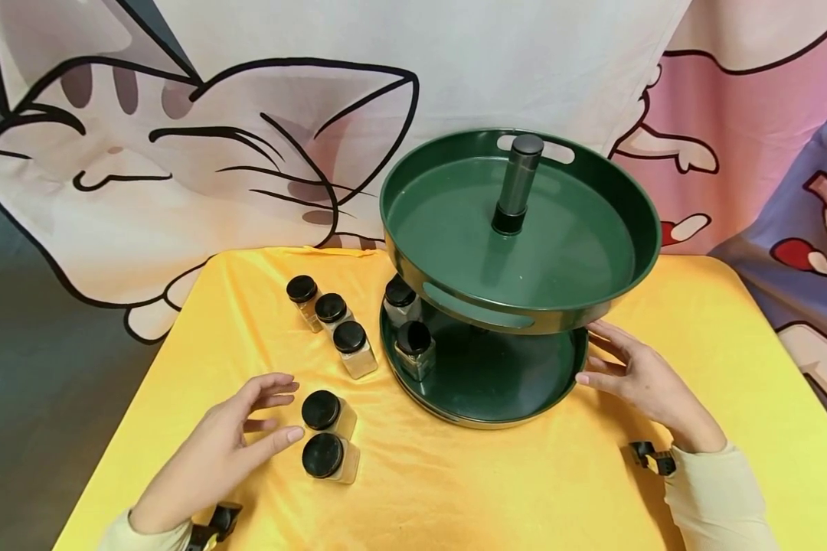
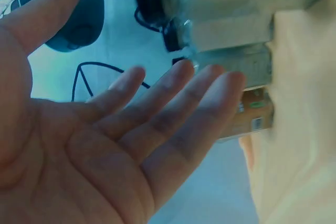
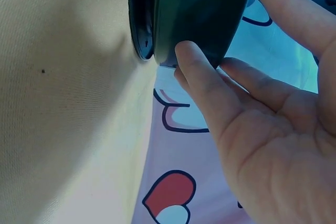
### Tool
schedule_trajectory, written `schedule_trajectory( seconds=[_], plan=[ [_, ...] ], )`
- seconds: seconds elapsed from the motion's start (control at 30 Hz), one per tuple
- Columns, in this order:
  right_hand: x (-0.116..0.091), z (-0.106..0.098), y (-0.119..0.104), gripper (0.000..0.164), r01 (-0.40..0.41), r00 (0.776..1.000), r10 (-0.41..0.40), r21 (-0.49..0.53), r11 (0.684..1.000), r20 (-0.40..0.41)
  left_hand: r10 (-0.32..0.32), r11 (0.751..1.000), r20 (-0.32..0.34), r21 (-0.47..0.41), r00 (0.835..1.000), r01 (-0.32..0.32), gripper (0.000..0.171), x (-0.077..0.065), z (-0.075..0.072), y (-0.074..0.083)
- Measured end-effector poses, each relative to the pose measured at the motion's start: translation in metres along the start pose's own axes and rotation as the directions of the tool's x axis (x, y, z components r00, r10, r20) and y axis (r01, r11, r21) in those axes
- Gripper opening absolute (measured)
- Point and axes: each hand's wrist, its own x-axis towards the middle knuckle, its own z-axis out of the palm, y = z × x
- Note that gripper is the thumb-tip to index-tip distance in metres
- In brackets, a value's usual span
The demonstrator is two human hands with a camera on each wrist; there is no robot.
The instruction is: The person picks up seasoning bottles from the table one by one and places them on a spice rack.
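My left hand (image 1: 230,444) is held with spread, relaxed fingers just left of two square spice jars, a rear jar (image 1: 331,413) and a front jar (image 1: 341,461), both black-lidded. It holds nothing, and its palm and fingers show in the left wrist view (image 2: 105,129). My right hand (image 1: 644,375) is at the right side of the lower tray (image 1: 503,383) of a green two-tier turntable stand. In the right wrist view, its extended fingers touch the outer wall of that tray (image 3: 191,19). Two more black-lidded jars, a front one (image 1: 415,353) and a rear one (image 1: 401,302), stand on the lower tray's left side.
Three jars stand in a slanting row left of the stand: an orange-brown one (image 1: 306,302), a middle one (image 1: 334,314) and a pale one (image 1: 354,352). The upper tray (image 1: 448,245) overhangs the lower one, with a dark post (image 1: 518,184) at its middle. A yellow cloth (image 1: 455,490) covers the table.
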Motion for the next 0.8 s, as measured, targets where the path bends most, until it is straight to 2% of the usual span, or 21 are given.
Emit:
schedule_trajectory(
  seconds=[0.17,0.47,0.53,0.6,0.67,0.73,0.8],
  plan=[
    [0.000,0.000,0.000,0.079,-0.009,1.000,0.009,-0.011,1.000,0.001,-0.042,0.996,-0.020,-0.079,0.999,0.040,0.060,-0.011,0.013,-0.003],
    [0.000,-0.001,0.002,0.082,-0.039,0.999,0.038,0.019,0.999,0.031,0.021,0.976,0.006,-0.219,1.000,-0.019,0.078,-0.016,0.023,-0.019],
    [0.000,-0.001,0.002,0.082,-0.042,0.999,0.041,0.021,0.999,0.034,0.012,0.973,0.011,-0.229,1.000,-0.009,0.083,-0.017,0.027,-0.020],
    [0.000,-0.001,0.002,0.082,-0.049,0.998,0.048,0.023,0.999,0.039,-0.018,0.972,0.016,-0.233,1.000,0.022,0.088,-0.018,0.032,-0.020],
    [0.000,-0.001,0.003,0.082,-0.052,0.998,0.051,0.025,0.998,0.041,-0.080,0.970,0.027,-0.228,0.996,0.084,0.093,-0.019,0.037,-0.017],
    [0.000,-0.001,0.003,0.082,-0.051,0.998,0.050,0.024,0.998,0.042,-0.165,0.958,0.031,-0.233,0.986,0.167,0.100,-0.020,0.043,-0.013],
    [0.000,-0.001,0.002,0.083,-0.049,0.998,0.048,0.017,0.999,0.041,-0.225,0.948,0.019,-0.225,0.974,0.223,0.107,-0.021,0.048,-0.009]
  ],
)
